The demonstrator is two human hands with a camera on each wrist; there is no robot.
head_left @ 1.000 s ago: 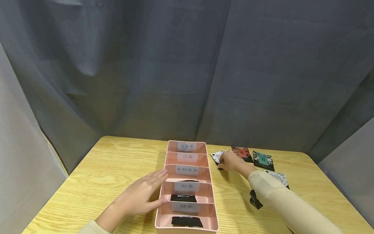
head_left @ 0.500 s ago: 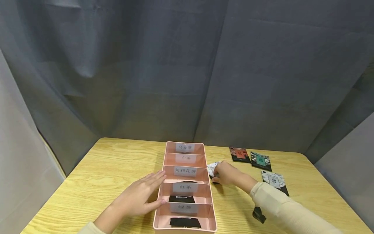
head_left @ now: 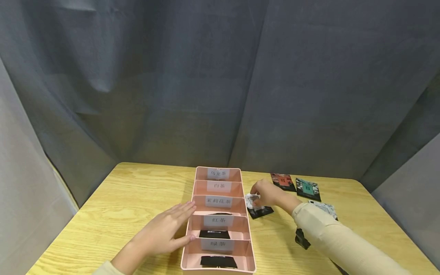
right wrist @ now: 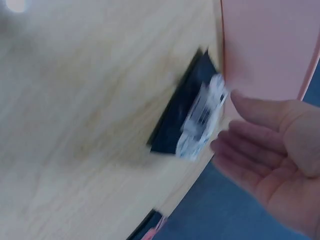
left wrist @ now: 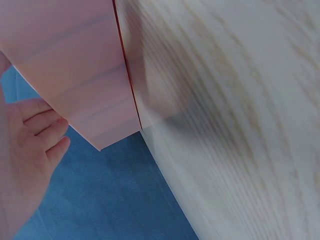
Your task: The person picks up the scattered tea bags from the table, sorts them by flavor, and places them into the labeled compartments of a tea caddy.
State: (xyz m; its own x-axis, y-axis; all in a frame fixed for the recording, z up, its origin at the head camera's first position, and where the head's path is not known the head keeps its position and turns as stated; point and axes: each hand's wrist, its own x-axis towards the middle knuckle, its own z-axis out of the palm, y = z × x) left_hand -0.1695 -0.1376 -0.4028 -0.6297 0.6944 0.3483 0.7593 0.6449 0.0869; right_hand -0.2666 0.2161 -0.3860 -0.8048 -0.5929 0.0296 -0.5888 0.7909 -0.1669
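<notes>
Beside the box's right wall lies a black tea sachet with a white patterned top [head_left: 252, 201]. My right hand [head_left: 271, 194] is at its far edge, partly covering it in the head view. In the right wrist view, thumb and fingers are spread apart next to the sachet's white end [right wrist: 201, 117], without pinching it. My left hand [head_left: 163, 233] rests along the left rim of the pink divided box [head_left: 252, 248], fingers extended. Black sachets lie in its nearest two compartments, the front one [head_left: 218, 261] showing plainly; a dark edge shows in the third.
Right of the hand lie a red-labelled sachet [head_left: 283, 181], a green-labelled sachet [head_left: 308, 188] and another white patterned sachet [head_left: 324, 208], partly behind the sleeve. A black piece [head_left: 301, 238] is nearer. The wooden table [head_left: 137, 191] ends at a grey curtain [head_left: 172, 114].
The white patterned sachet has shifted left and nearer, beside the box, and shows more of its black part. My right hand moved with it, then back to its far edge. The left hand stays.
</notes>
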